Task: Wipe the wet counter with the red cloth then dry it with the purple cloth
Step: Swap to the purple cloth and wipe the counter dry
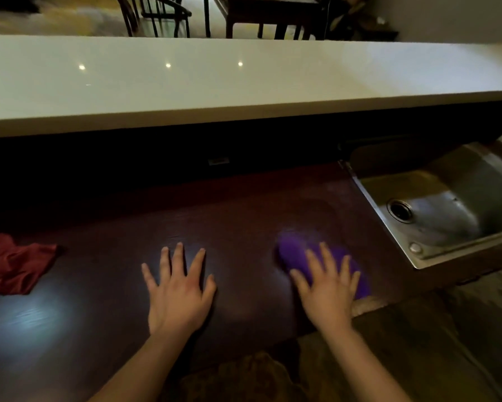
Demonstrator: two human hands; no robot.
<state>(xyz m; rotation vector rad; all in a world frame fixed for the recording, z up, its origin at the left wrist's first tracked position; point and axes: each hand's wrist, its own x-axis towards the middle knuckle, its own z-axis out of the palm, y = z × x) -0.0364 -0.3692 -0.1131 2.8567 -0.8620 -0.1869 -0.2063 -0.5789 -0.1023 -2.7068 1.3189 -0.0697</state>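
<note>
Head view, purple cloth (290, 250) under right grip (328, 288)

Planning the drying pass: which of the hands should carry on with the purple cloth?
Right. The right hand already lies flat on the purple cloth beside the sink; the left hand rests bare on the counter.

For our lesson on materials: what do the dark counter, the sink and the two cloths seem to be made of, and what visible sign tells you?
Dark counter: likely wood or wood-look laminate, glossy; fine grain lines, bright reflections.
Sink: stainless steel by its look; grey brushed sheen.
Red cloth: thin woven fabric, slightly shiny; sharp crumpled folds.
Purple cloth, under the right hand: soft fabric, perhaps microfibre; blurred, so uncertain.
</note>
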